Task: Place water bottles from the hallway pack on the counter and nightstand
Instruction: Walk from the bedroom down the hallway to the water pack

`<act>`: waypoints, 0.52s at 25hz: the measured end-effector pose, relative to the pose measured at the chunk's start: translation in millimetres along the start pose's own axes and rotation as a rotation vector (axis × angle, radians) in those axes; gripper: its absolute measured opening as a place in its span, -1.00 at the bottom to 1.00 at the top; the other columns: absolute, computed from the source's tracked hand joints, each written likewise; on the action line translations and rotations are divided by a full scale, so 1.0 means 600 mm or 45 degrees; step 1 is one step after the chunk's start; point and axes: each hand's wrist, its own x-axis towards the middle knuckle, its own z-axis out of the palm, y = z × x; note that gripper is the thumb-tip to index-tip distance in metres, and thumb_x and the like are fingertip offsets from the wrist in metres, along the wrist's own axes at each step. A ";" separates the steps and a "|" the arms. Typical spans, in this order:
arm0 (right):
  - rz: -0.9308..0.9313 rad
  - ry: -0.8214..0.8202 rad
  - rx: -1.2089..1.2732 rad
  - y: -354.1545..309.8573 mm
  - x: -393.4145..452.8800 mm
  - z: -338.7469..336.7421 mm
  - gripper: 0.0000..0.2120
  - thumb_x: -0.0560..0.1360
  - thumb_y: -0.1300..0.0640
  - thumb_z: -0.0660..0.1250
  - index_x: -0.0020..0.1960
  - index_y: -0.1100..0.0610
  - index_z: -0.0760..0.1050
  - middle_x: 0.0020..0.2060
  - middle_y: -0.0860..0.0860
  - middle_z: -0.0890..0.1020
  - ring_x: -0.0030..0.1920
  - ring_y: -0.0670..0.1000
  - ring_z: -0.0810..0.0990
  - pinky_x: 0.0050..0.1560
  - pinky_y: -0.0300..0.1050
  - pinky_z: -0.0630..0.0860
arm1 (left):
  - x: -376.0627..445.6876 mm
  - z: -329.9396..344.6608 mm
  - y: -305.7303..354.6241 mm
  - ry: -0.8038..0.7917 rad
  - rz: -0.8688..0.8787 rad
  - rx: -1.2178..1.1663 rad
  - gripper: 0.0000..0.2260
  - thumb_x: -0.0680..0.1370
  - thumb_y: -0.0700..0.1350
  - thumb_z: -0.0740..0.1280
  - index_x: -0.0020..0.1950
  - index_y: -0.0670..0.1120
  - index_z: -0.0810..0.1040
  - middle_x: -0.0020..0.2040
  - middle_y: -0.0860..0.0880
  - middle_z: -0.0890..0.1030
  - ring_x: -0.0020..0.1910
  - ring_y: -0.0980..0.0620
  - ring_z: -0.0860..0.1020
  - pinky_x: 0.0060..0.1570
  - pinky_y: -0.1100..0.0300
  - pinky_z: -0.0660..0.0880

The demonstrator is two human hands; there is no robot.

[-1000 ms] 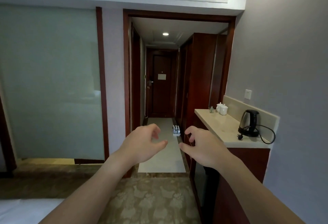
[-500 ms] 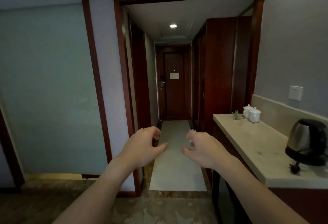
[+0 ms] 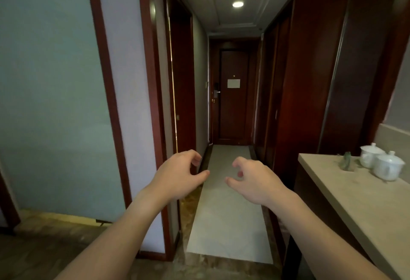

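Both my hands are held out in front of me at the mouth of the hallway, and neither holds anything. My left hand has loosely curled fingers with the thumb pointing right. My right hand mirrors it, fingers loosely bent and thumb pointing left. The beige stone counter runs along the right side, just right of my right forearm. No water bottle pack shows in this view; my right hand covers part of the pale hallway floor.
Two white lidded cups and a small green object stand at the counter's far end. A dark wood wardrobe lines the hallway's right side. A red-brown door frame is on the left. A closed door ends the hallway.
The view has moved forward toward the hallway. The kettle has left the frame on the right, and the bottle pack seen a second ago is hidden. My hands keep the same pose.
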 end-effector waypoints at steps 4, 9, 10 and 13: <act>0.063 0.008 -0.021 0.049 0.241 0.017 -0.43 0.49 -0.23 0.31 0.41 0.00 0.37 0.20 -0.01 0.60 0.10 0.02 0.60 0.08 -0.05 0.57 | 0.231 0.045 -0.082 -0.004 0.028 -0.038 -0.55 0.51 0.20 0.34 0.34 0.05 0.48 0.17 0.15 0.57 0.16 0.16 0.51 0.17 0.10 0.55; 0.135 0.083 -0.047 0.139 0.504 0.015 -0.43 0.48 -0.26 0.29 0.39 -0.01 0.39 0.17 -0.01 0.62 0.07 0.02 0.61 0.05 -0.03 0.59 | 0.506 0.110 -0.153 -0.035 0.076 -0.102 -0.56 0.51 0.17 0.35 0.33 0.02 0.49 0.19 0.11 0.58 0.17 0.13 0.53 0.19 0.08 0.54; 0.158 0.076 -0.043 0.163 0.550 0.019 -0.43 0.48 -0.26 0.29 0.39 -0.01 0.39 0.15 -0.02 0.62 0.06 0.02 0.61 0.04 -0.03 0.59 | 0.557 0.129 -0.166 -0.042 0.073 -0.109 -0.56 0.51 0.17 0.35 0.33 0.02 0.49 0.19 0.11 0.58 0.17 0.13 0.53 0.18 0.08 0.55; 0.183 0.087 -0.045 0.243 0.696 0.044 -0.42 0.48 -0.26 0.29 0.40 -0.01 0.38 0.15 -0.03 0.62 0.06 0.01 0.61 0.05 -0.02 0.59 | 0.710 0.199 -0.202 -0.061 0.077 -0.103 -0.57 0.51 0.16 0.37 0.32 0.02 0.50 0.19 0.11 0.58 0.16 0.13 0.54 0.17 0.12 0.55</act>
